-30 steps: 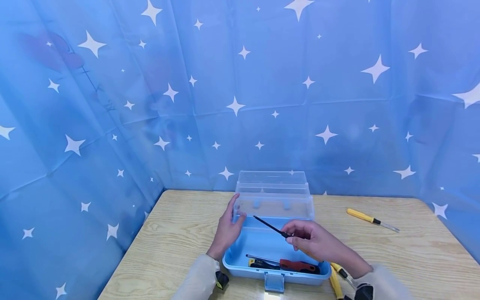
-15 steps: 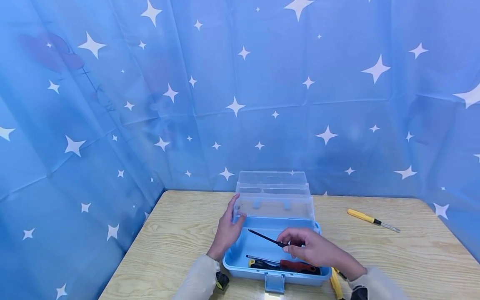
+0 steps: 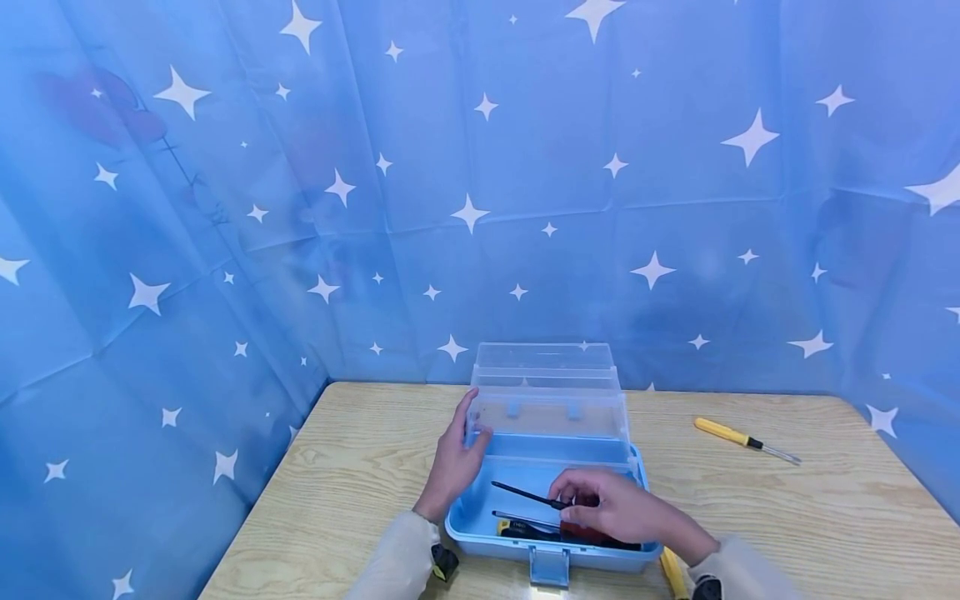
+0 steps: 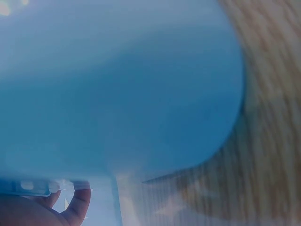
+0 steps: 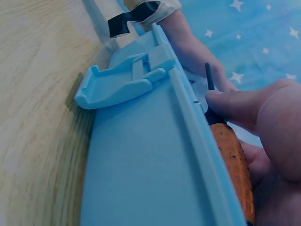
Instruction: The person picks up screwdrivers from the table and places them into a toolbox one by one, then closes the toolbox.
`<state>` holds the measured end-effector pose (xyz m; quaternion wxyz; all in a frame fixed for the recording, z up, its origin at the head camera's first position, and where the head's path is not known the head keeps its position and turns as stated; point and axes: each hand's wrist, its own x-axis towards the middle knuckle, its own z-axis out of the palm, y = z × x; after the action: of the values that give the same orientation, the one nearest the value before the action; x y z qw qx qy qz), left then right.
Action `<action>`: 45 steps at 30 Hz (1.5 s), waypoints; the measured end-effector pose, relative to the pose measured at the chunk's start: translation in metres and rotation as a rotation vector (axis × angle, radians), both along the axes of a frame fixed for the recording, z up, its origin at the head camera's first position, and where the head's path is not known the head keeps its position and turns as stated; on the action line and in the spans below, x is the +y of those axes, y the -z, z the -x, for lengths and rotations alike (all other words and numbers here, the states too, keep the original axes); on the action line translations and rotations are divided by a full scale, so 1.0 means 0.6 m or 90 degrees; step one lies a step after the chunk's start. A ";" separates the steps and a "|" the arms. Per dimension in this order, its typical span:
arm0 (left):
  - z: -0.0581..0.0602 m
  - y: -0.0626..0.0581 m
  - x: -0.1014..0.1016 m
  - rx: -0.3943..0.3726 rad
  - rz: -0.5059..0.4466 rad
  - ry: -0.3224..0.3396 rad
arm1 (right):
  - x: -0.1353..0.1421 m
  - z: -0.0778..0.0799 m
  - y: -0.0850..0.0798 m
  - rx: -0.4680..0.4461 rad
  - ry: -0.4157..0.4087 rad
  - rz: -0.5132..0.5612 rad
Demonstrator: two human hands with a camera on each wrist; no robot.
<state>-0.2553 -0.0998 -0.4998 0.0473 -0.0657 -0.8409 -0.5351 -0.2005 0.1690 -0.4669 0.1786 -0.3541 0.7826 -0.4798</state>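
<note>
My right hand (image 3: 611, 504) pinches a screwdriver (image 3: 525, 494) with a black shaft, low inside a light-blue toolbox (image 3: 551, 550). The shaft points left; the hand hides most of its handle. Just below lies a red-handled screwdriver with a silver shaft (image 3: 521, 520), its handle partly behind the hand. A yellow-and-black handle (image 3: 525, 531) lies beside it. In the right wrist view an orange-red handle (image 5: 230, 162) shows along the box's front rim, under my thumb (image 5: 235, 106). My left hand (image 3: 456, 462) holds the left edge of the raised clear lid (image 3: 551, 408), its thumb on the inner side.
On the wooden table (image 3: 337, 500), a yellow screwdriver (image 3: 723, 431) lies at the back right. Another yellow handle (image 3: 673, 573) lies by the box's front right corner, partly under the right wrist. The box's front latch (image 3: 549, 567) hangs open. A starry blue curtain (image 3: 420, 208) stands behind.
My right hand has lowered the black-shafted screwdriver forward into the box, close over the other tools, and its shaft now lies flatter. The left hand has stayed at the lid.
</note>
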 end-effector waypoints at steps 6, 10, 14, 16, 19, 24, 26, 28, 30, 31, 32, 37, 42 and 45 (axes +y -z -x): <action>0.000 0.000 0.001 0.002 -0.003 0.008 | -0.006 -0.002 0.009 -0.011 -0.006 -0.002; -0.001 0.000 0.002 0.003 -0.010 0.012 | -0.009 -0.002 0.017 -0.017 -0.011 -0.004; 0.000 0.001 0.002 0.003 -0.008 0.011 | -0.012 -0.002 0.024 -0.020 -0.016 -0.001; 0.000 0.001 0.003 0.003 -0.004 0.010 | -0.013 -0.001 0.028 -0.016 -0.019 0.000; 0.001 0.001 0.003 0.002 -0.001 0.008 | -0.014 -0.001 0.030 -0.012 -0.023 0.000; 0.001 0.001 0.004 0.002 -0.002 0.006 | -0.016 0.001 0.033 -0.019 -0.014 -0.009; 0.000 0.001 0.004 0.001 -0.002 0.006 | -0.017 0.001 0.034 -0.022 -0.005 -0.014; -0.001 0.000 0.004 -0.002 -0.002 0.006 | -0.017 0.002 0.033 -0.026 0.001 -0.018; 0.000 0.000 0.004 -0.004 -0.006 0.007 | -0.018 0.002 0.034 -0.028 0.005 -0.021; 0.000 0.000 0.003 -0.004 -0.008 0.007 | -0.018 0.003 0.035 -0.028 0.005 -0.022; 0.000 0.000 0.003 -0.005 -0.008 0.007 | -0.018 0.003 0.036 -0.029 0.007 -0.022; 0.001 0.000 0.000 -0.003 -0.009 0.005 | -0.020 0.006 0.040 -0.024 0.013 -0.026; 0.000 0.000 -0.001 -0.003 -0.013 0.007 | -0.022 0.006 0.041 -0.018 0.024 -0.036; -0.001 -0.001 0.000 -0.006 -0.016 0.008 | -0.022 0.005 0.040 -0.018 0.029 -0.042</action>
<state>-0.2545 -0.1001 -0.4990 0.0404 -0.0679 -0.8337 -0.5465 -0.2034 0.1557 -0.4911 0.1903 -0.3234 0.8031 -0.4628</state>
